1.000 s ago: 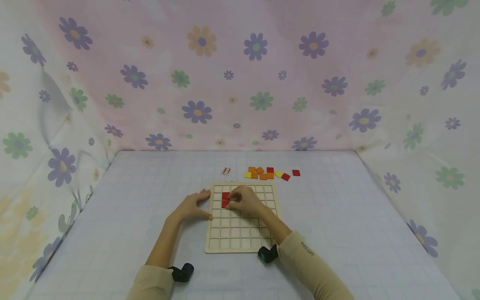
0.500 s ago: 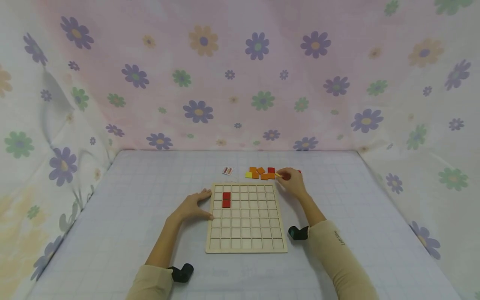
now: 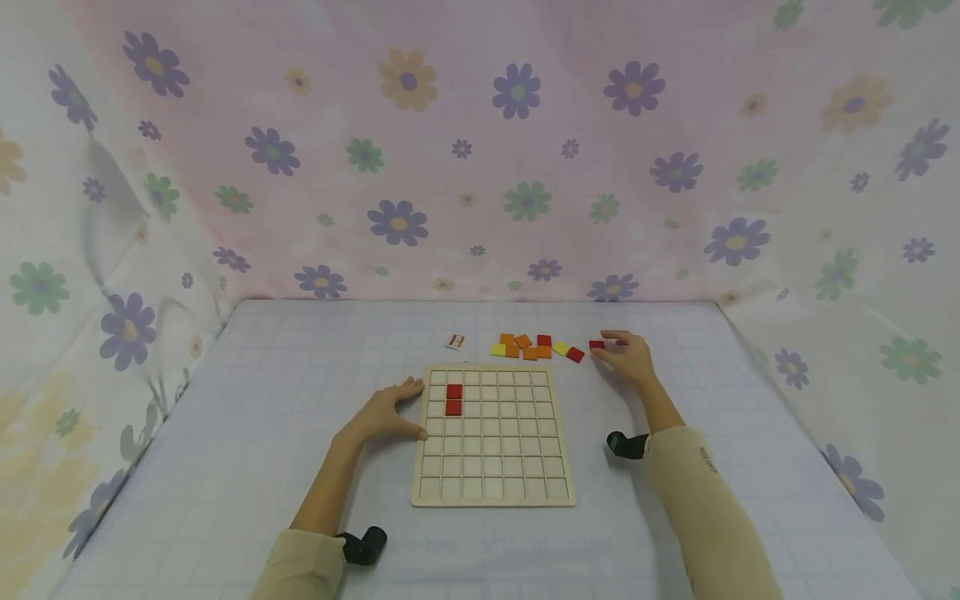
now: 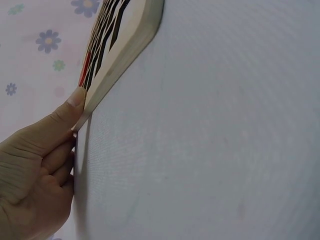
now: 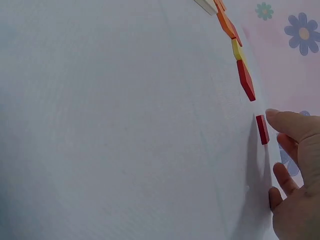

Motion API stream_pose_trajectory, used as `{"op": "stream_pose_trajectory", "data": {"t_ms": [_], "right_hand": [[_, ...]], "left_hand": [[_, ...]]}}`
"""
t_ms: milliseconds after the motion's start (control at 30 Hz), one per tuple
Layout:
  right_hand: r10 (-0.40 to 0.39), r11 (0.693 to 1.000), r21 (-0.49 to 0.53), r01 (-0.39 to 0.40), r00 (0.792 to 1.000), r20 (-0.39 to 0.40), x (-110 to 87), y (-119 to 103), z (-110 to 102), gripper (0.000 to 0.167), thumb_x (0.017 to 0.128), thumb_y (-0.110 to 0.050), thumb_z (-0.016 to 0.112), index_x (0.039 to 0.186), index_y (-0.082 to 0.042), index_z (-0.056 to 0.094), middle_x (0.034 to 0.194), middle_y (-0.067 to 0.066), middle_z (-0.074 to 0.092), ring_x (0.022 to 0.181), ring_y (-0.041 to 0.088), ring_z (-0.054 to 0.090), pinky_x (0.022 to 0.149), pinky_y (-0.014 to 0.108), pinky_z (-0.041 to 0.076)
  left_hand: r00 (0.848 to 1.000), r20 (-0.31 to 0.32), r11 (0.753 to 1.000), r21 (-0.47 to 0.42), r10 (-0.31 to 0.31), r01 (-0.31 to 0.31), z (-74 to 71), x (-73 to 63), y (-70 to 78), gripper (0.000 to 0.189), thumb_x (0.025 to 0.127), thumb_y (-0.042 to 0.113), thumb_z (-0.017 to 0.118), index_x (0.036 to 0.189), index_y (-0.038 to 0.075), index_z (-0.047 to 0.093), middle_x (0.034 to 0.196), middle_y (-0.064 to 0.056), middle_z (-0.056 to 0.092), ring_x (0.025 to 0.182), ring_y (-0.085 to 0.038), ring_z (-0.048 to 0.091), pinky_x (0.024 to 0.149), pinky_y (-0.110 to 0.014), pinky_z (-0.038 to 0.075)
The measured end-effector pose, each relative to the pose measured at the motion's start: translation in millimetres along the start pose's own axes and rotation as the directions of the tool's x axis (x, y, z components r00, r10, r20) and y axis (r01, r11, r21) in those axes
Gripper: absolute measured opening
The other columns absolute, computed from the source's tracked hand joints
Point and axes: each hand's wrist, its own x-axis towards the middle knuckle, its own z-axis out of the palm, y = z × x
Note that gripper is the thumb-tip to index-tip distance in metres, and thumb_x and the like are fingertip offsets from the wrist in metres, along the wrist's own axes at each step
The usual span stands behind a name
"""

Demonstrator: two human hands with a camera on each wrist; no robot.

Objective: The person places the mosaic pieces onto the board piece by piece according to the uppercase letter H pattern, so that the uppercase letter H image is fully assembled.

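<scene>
In the head view, a wooden grid board (image 3: 491,467) lies flat with two red square tiles (image 3: 453,407) in neighbouring cells near its upper left. My left hand (image 3: 382,414) rests against the board's left edge, thumb and fingers spread apart along it. In the left wrist view the thumb (image 4: 76,100) touches the rim. My right hand (image 3: 628,357) is at a lone red tile (image 3: 596,344) at the far right of the loose tiles, thumb and forefinger parted around it. In the right wrist view that tile (image 5: 262,130) lies on the table beside the thumb (image 5: 290,123).
Beyond the board lie several loose tiles: orange (image 3: 522,341), yellow (image 3: 560,348) and red (image 3: 574,355). A small patterned card (image 3: 456,342) is left of them. A floral cloth (image 3: 480,167) rises behind the table (image 3: 262,350).
My right hand has left the red tiles on the board, passed over the loose tiles, and moved right to the lone red tile. The left hand stays at the board's edge.
</scene>
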Motion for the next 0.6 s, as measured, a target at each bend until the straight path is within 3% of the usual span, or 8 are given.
{"op": "stream_pose_trajectory", "data": {"t_ms": [200, 333, 467, 600], "right_hand": [[0.072, 0.996, -0.052, -0.069, 0.996, 0.056, 4.6, 5.4, 4.3, 0.051, 0.087, -0.022, 0.066, 0.130, 0.000, 0.052, 0.140, 0.027, 0.041, 0.131, 0.046, 0.031, 0.108, 0.063, 0.019], [0.065, 0.994, -0.097, -0.058, 0.996, 0.067, 5.8, 5.8, 8.9, 0.050, 0.087, -0.025, 0.066, 0.131, -0.004, 0.053, 0.141, 0.025, 0.041, 0.134, 0.046, 0.026, 0.104, 0.070, 0.011], [-0.012, 0.996, -0.090, 0.016, 0.999, 0.044, 3.8, 4.7, 12.0, 0.041, 0.088, -0.017, 0.065, 0.125, 0.000, 0.057, 0.135, 0.025, 0.048, 0.131, 0.045, 0.032, 0.105, 0.069, 0.013], [-0.066, 0.996, -0.057, 0.066, 0.998, 0.016, 0.9, 3.9, 12.5, 0.040, 0.087, -0.013, 0.066, 0.121, 0.005, 0.058, 0.128, 0.027, 0.054, 0.122, 0.043, 0.043, 0.105, 0.059, 0.029]], "left_hand": [[1.000, 0.003, 1.000, -0.006, -0.008, 0.008, 0.1, -0.4, -0.1, 0.089, 0.063, 0.026, 0.086, 0.139, 0.005, 0.044, 0.150, -0.012, 0.031, 0.141, -0.034, 0.022, 0.114, -0.053, 0.015], [1.000, 0.003, 1.000, -0.015, -0.005, 0.005, 0.0, -0.1, -0.1, 0.089, 0.064, 0.026, 0.086, 0.140, 0.006, 0.044, 0.150, -0.012, 0.030, 0.141, -0.034, 0.021, 0.114, -0.054, 0.014], [1.000, -0.004, 1.000, -0.019, 0.000, 0.000, -0.5, -0.5, 0.3, 0.089, 0.063, 0.026, 0.086, 0.139, 0.005, 0.044, 0.150, -0.012, 0.031, 0.141, -0.034, 0.021, 0.114, -0.054, 0.014], [1.000, -0.010, 1.000, -0.016, 0.000, 0.000, -0.2, -0.5, 0.0, 0.090, 0.063, 0.027, 0.086, 0.139, 0.006, 0.044, 0.149, -0.011, 0.032, 0.141, -0.034, 0.021, 0.114, -0.053, 0.013]]}}
